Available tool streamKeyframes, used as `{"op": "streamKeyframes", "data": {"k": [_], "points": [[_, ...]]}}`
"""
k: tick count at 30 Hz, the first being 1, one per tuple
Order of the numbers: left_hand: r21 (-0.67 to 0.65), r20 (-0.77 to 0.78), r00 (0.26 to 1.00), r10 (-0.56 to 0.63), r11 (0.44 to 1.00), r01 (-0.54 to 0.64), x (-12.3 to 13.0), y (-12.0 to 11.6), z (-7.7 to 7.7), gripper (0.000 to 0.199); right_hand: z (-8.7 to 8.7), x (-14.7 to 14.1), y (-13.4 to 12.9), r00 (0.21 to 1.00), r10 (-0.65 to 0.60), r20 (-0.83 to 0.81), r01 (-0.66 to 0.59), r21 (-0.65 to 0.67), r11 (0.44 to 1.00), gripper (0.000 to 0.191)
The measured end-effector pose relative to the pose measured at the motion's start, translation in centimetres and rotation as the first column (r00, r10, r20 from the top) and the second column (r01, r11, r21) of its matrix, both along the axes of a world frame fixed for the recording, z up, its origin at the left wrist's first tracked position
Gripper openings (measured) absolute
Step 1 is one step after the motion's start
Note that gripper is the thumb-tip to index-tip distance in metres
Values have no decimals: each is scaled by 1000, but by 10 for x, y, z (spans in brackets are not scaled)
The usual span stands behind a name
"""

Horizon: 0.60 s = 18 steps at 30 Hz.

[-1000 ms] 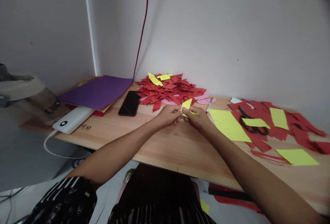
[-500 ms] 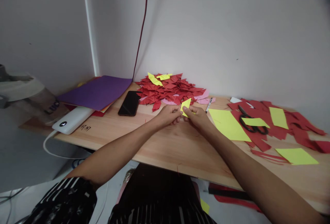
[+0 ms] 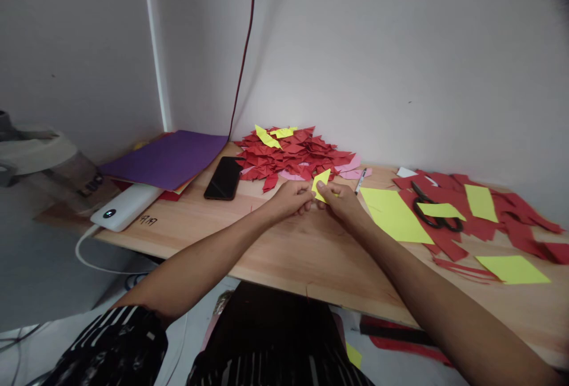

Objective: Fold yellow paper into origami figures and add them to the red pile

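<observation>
Fingers: my left hand (image 3: 293, 197) and right hand (image 3: 334, 198) meet on a small folded yellow paper (image 3: 320, 185); right thumb and fingers pinch it, left fingertips close at its left edge.
Paper: just above the bench (image 3: 284, 249), in front of the heap.
Heap: folded red pieces (image 3: 296, 152), two yellow ones on top, toward the bench's back edge.
Left of heap: black phone (image 3: 223, 178); purple sheet (image 3: 171, 158) over the back left corner.
Right: large yellow sheet (image 3: 393, 214), then scissors (image 3: 429, 211) partly under a yellow strip (image 3: 441, 211).
</observation>
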State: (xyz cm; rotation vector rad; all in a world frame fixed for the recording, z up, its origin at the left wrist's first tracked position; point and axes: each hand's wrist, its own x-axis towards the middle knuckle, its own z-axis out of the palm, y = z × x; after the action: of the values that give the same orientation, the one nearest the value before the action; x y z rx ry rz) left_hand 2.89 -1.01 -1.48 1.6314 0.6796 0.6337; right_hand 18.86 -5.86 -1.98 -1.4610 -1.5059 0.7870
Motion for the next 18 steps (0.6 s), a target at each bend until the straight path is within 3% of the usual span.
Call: {"op": "streamKeyframes", "data": {"k": [9, 18], "points": [[-12, -11, 1000, -3, 1000, 3, 0, 1, -1, 20, -1, 2, 1, 998, 62, 8, -63, 32, 998, 46], [-6, -18, 1000, 7, 1000, -7, 1, 1, -1, 20, -1, 1, 1, 999, 25, 24, -25, 12, 1000, 49]]}}
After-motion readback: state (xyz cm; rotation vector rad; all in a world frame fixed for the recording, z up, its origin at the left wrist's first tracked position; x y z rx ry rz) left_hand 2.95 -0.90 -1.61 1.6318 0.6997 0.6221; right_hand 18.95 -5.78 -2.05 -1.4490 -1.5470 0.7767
